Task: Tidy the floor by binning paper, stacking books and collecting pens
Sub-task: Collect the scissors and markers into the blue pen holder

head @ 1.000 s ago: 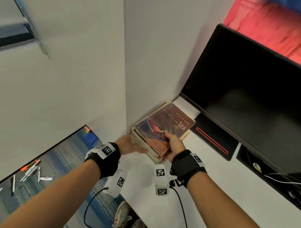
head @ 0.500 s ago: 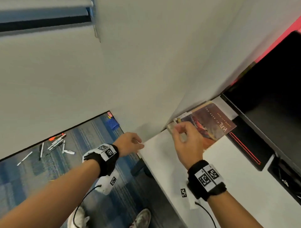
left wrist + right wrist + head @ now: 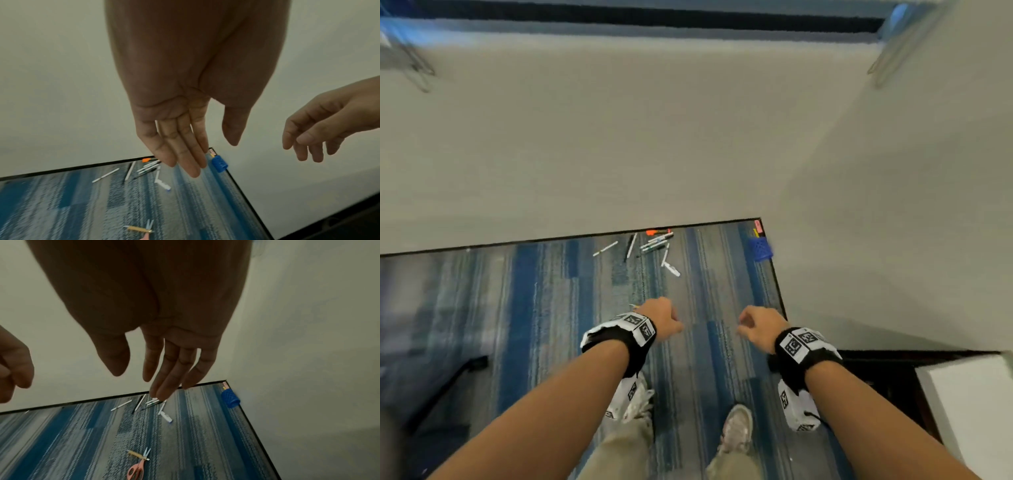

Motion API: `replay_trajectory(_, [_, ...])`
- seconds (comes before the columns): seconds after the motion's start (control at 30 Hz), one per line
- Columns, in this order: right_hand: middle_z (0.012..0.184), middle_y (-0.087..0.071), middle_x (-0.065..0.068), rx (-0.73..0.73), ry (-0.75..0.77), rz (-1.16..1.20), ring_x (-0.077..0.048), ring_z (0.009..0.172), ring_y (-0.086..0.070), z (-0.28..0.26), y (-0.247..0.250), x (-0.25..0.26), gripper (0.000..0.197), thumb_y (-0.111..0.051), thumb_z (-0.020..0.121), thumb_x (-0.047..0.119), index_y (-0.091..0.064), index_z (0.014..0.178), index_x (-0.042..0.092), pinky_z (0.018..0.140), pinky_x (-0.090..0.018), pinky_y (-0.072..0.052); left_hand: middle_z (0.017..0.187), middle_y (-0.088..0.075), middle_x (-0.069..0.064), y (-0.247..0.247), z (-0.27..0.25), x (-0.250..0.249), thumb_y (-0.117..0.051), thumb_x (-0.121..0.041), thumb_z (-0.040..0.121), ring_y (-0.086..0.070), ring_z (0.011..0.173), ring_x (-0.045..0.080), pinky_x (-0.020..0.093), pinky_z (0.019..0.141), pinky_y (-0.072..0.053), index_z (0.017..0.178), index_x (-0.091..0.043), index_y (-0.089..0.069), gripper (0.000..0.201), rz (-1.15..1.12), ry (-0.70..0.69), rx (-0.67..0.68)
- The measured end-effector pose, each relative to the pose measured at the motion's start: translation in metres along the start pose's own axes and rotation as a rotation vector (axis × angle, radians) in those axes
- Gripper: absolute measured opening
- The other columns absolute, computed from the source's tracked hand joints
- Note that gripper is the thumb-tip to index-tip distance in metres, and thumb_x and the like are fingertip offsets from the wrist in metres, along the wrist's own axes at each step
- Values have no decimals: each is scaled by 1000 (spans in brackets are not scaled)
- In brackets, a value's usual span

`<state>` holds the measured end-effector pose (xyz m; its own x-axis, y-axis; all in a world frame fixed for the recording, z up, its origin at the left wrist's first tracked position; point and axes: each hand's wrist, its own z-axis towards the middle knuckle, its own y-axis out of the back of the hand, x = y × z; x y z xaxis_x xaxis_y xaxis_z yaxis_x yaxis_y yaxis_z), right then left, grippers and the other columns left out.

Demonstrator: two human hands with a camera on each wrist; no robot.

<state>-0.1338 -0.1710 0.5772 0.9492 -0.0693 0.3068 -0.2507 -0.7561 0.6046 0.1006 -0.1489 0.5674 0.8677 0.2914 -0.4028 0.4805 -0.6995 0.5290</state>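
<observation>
Several pens point(image 3: 650, 245) lie scattered on the blue striped carpet near the wall, also in the left wrist view as pens point(image 3: 144, 170) and in the right wrist view as pens point(image 3: 152, 404). A blue mesh pen holder point(image 3: 760, 248) lies on its side in the corner, seen again as the holder point(image 3: 219, 163) and the holder point(image 3: 230, 398). My left hand point(image 3: 666, 317) and right hand point(image 3: 755, 325) hang above the carpet, both empty with relaxed fingers point(image 3: 185, 155). The books are out of view.
Pink-handled scissors point(image 3: 136, 467) and a yellow stick point(image 3: 134, 454) lie on the carpet nearer me. Grey partition walls point(image 3: 893, 205) close the corner. A white desk edge point(image 3: 969, 404) stands at the right. My shoes point(image 3: 736, 428) are below.
Both hands let go of the books on the desk and drew back. My view swung left and down from the desk to the carpet with the pens.
</observation>
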Motion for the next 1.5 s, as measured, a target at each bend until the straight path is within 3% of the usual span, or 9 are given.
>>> replay_trajectory(0.1, [110, -67, -10, 47, 12, -59, -26, 102, -61, 49, -18, 34, 28, -58, 89, 36, -61, 108, 15, 86, -31, -48, 89, -68, 15, 11, 19, 52, -63, -37, 88, -66, 94, 31, 32, 74, -49, 86, -5, -69, 33, -17, 71, -14])
replay_trajectory(0.27, [109, -67, -9, 111, 98, -184, -26, 102, -61, 132, -51, 60, 28, -55, 91, 34, -59, 110, 14, 88, -35, -50, 116, -64, 11, 5, 73, 115, -61, -38, 90, -60, 106, 28, 33, 86, -46, 114, -9, -60, 37, -160, 211, -104])
replay_trajectory(0.4, [113, -66, -11, 144, 147, -270, -30, 103, -62, 221, -92, 59, 26, -53, 91, 31, -59, 110, 14, 88, -36, -50, 114, -63, 9, -17, 142, 161, -62, -40, 89, -61, 102, 25, 31, 86, -46, 117, -11, -57, 41, -301, 303, -120])
replay_trajectory(0.7, [120, -59, -15, 194, 278, -579, -35, 109, -58, 465, -288, 14, 31, -52, 91, 23, -53, 118, 10, 89, -41, -50, 101, -70, 11, -206, 370, 278, -66, -40, 85, -64, 97, 30, 35, 81, -51, 95, -11, -66, 30, -463, 455, -194])
replay_trajectory(0.87, [142, -33, -8, 2, 536, -780, -31, 129, -36, 553, -361, -13, 66, -54, 86, 5, -29, 145, 20, 97, -48, -36, 125, -46, 11, -256, 464, 320, -69, -25, 80, -57, 107, 34, 44, 88, -50, 137, -22, -41, 64, -325, 301, -389])
replay_trajectory(1.03, [129, -51, 1, -222, 894, -706, -23, 111, -51, 605, -382, -33, 42, -59, 76, 16, -57, 118, 21, 82, -42, -42, 117, -41, 10, -257, 517, 343, -61, -24, 81, -55, 103, 33, 41, 83, -50, 119, -23, -50, 40, 62, 125, -399])
replay_trajectory(1.17, [109, -59, 8, -286, 968, -680, -16, 94, -56, 612, -371, -44, 15, -53, 79, 32, -60, 91, 26, 74, -33, -37, 111, -46, 6, -244, 519, 350, -59, -25, 83, -54, 104, 29, 39, 79, -47, 101, -24, -62, 18, 150, 78, -480])
replay_trajectory(1.3, [81, -59, 6, -321, 842, -782, -16, 73, -62, 613, -357, -57, 19, -53, 76, 41, -60, 72, 23, 64, -31, -41, 107, -58, 0, -228, 507, 359, -65, -39, 84, -54, 106, 23, 34, 81, -45, 96, -27, -68, 17, 43, 113, -616])
replay_trajectory(1.5, [78, -67, -3, -283, 600, -324, -26, 74, -63, 608, -333, -86, 12, -63, 86, 26, -61, 84, 15, 66, -31, -43, 89, -71, 16, -230, 537, 354, -60, -21, 89, -67, 87, 35, 41, 80, -54, 93, -10, -62, 11, -517, 202, -708])
